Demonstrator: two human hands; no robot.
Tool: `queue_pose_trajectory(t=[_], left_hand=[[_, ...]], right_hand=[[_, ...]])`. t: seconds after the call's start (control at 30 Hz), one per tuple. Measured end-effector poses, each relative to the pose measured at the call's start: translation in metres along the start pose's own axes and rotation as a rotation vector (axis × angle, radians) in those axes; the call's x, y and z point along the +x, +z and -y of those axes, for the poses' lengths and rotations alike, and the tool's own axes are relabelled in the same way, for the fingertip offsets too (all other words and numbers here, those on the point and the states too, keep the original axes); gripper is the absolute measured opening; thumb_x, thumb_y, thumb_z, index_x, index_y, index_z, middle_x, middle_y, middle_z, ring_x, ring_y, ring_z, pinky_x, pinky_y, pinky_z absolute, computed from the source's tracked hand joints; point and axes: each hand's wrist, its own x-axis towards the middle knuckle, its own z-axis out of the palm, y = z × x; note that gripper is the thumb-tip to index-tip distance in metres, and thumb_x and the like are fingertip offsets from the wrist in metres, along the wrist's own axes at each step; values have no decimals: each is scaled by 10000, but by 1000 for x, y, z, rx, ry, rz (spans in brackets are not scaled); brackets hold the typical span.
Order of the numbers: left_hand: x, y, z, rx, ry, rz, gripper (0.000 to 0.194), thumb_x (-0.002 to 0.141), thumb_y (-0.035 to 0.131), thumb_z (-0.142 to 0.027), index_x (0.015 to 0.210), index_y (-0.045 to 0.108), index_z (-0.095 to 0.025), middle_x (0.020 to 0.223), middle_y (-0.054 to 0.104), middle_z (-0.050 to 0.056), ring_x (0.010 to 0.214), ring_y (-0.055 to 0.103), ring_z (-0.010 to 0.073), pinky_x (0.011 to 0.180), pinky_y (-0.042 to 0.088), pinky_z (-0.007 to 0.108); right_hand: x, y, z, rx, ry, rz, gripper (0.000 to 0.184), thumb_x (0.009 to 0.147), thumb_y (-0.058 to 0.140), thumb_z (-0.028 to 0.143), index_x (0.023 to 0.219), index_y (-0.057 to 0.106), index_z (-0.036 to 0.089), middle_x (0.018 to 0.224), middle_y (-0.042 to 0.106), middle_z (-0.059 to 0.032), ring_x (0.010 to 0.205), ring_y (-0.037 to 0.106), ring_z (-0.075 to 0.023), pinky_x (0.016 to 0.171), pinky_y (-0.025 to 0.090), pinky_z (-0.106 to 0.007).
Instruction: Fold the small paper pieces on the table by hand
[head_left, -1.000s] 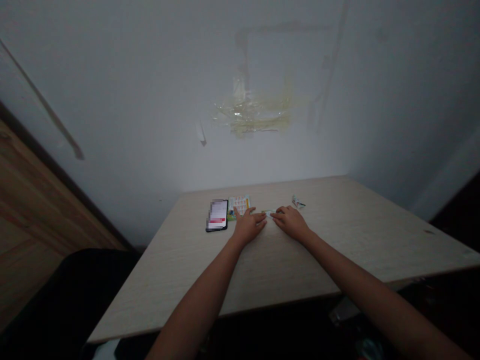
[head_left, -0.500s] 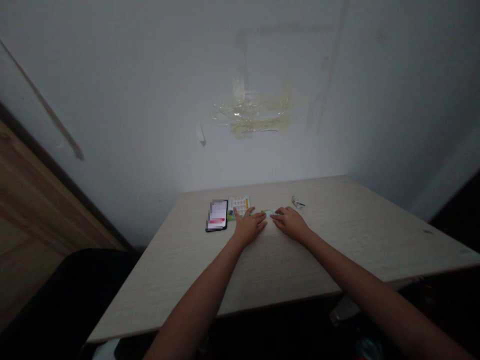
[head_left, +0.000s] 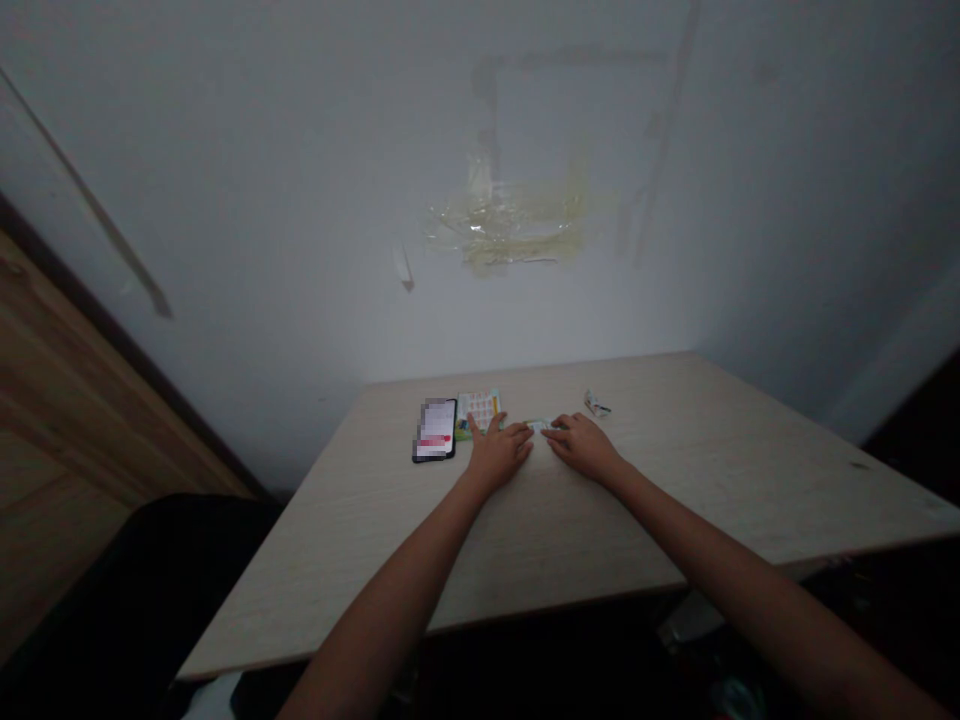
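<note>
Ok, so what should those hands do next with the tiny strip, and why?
I'd guess the right hand should gently pinch the small pale strip, because its fingertips lie right at the strip's end, while the left hand sits at the other end, close enough to steady it.

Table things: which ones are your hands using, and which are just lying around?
Being used:
- the small pale strip, between the left hand and the right hand

Just lying around:
- the smartphone
- the colourful printed card, right by the left hand
- the crumpled wrapper
</note>
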Motion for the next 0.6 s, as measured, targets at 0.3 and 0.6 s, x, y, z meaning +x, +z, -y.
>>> queue_pose_trajectory(t=[0.3,0.6], left_hand=[[0,-2,3,80,8,43,384,983,389,-443,1334,543,-431,1408,580,-31,1415,318,350,1025,-90,831],[-2,-4,0,103,-11,32,382,975,397,-457,1325,549,-445,1412,574,-44,1443,265,361,1042,-47,830]], right_hand=[[0,-5,2,-4,5,45,332,965,497,329,1233,686,273,1158,663,-98,1013,568,-228,944,416,-350],[-1,-5,2,12,12,32,332,968,491,317,1234,686,276,1164,666,-96,1021,572,-228,947,413,-347]])
